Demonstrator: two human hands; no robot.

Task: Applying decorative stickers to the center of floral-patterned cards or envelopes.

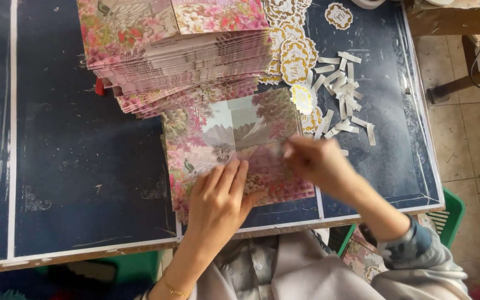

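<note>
Two hands (218, 203) (318, 161) press a floral card (234, 144)

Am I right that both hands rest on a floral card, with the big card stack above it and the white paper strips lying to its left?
Not quite: in the head view the white paper strips lie right of the floral card, not left. The left hand and right hand do rest on it, with the card stack above.

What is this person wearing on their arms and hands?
Both hands are bare, without gloves or rings that can be made out. The left hand has a thin gold bracelet at the wrist and a bare forearm. The right hand has a grey-blue sleeve pushed up toward the elbow.
</note>
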